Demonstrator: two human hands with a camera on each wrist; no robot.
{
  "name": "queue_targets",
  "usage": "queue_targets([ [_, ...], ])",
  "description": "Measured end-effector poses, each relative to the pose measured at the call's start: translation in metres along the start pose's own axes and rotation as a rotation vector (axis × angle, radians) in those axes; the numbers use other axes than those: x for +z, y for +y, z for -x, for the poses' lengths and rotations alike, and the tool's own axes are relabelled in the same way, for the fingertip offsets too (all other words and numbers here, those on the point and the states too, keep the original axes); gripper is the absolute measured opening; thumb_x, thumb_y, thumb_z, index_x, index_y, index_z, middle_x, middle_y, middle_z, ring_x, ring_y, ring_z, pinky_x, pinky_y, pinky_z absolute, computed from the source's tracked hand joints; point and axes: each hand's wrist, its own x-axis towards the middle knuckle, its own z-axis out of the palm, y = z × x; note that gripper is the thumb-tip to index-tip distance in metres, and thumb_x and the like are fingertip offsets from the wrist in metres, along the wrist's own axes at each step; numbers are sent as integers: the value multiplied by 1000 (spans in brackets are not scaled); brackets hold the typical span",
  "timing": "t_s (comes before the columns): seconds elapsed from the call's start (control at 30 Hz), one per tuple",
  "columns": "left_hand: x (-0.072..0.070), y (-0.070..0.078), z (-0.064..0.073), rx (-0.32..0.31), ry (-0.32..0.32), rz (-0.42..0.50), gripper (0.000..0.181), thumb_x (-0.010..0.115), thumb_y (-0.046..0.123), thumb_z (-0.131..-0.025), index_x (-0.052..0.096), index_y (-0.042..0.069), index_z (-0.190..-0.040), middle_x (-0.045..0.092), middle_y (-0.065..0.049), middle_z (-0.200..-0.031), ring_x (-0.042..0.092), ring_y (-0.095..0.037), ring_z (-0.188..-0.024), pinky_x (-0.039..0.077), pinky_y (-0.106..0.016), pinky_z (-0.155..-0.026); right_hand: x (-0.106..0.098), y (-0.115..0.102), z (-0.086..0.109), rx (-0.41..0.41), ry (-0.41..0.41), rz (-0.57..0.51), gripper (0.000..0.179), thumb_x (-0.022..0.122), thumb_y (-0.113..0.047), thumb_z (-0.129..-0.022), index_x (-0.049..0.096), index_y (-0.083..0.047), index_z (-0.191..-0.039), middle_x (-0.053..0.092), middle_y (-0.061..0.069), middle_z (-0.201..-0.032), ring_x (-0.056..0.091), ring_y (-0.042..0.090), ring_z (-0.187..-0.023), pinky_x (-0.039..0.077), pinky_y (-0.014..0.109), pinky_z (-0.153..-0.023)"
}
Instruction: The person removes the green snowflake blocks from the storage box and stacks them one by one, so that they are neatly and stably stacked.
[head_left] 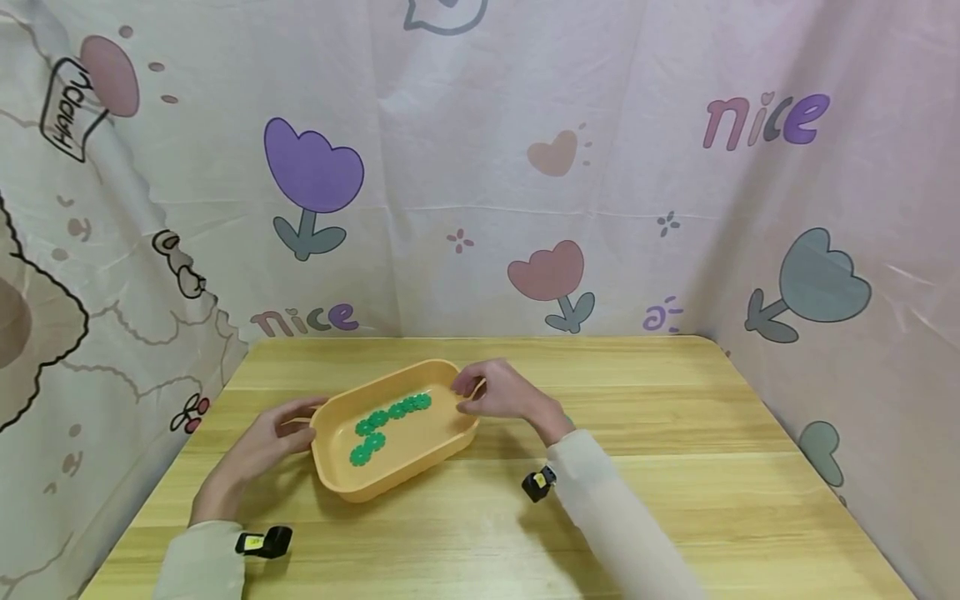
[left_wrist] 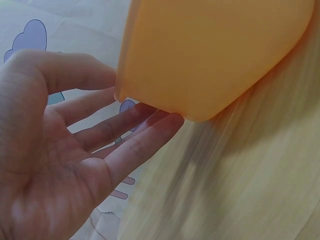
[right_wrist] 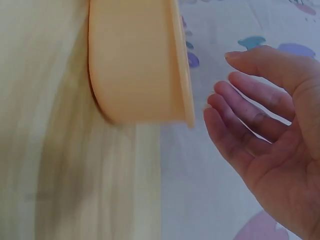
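A yellow-orange plastic tray (head_left: 405,467) with rounded corners lies at a slant on the table. Inside it are several small green flower-shaped pieces (head_left: 378,417), most of them in a row along the far side. My left hand (head_left: 262,437) holds the tray's left end; in the left wrist view the thumb is on the rim and the fingers (left_wrist: 145,150) reach under the edge. Over the tray's right end is my right hand (head_left: 498,390), fingers loosely bent. The right wrist view has its fingertips (right_wrist: 212,102) apart from the rim, nothing between them.
The wooden table (head_left: 637,517) extends on both sides of the tray. A bit of something green (head_left: 568,421) peeks out behind the right wrist. A printed cloth (head_left: 450,167) hangs along the back and sides. Each sleeve carries a small black camera (head_left: 538,483).
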Motion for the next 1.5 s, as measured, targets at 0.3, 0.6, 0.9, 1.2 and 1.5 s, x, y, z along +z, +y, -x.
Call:
queue_targets([
  [0.3,-1,0,1,33,-8,-2,53,58,14,-94,39,3,-142,48,-27,-133,64,-19,-107,55,-20,-82,38,-13,-27,-34,-75,17,21,75,-12,-81,70,-5,-100,72,12,-99,64,6,-82,54,14,-73],
  [0.6,-1,-2,-1,27,-8,9,52,58,15,-94,41,6,-142,49,-24,-134,63,-23,-109,55,-20,-84,68,-23,-41,-102,-97,132,20,74,-11,-80,72,-4,-99,74,7,-95,68,11,-82,51,7,-68],
  [0.9,-2,-3,1,10,-12,11,53,58,14,-94,39,6,-143,48,-26,-134,63,-23,-110,54,-20,-83,98,-35,-56,-115,-167,152,17,71,-11,-82,72,-6,-99,72,2,-92,62,3,-79,47,5,-67],
  [1.2,-2,-2,0,29,-23,29,54,58,14,-94,38,5,-143,49,-26,-133,63,-24,-110,55,-23,-83,119,-46,-72,-123,-223,235,20,75,-14,-81,73,-12,-100,72,-5,-94,62,0,-80,46,3,-67],
  [1.5,-1,-4,-3,37,-26,30,53,57,13,-94,38,5,-143,49,-26,-133,63,-24,-109,56,-23,-83,128,-48,-78,-82,-269,327,22,75,-14,-81,73,-15,-102,70,-7,-95,60,0,-78,44,4,-64],
])
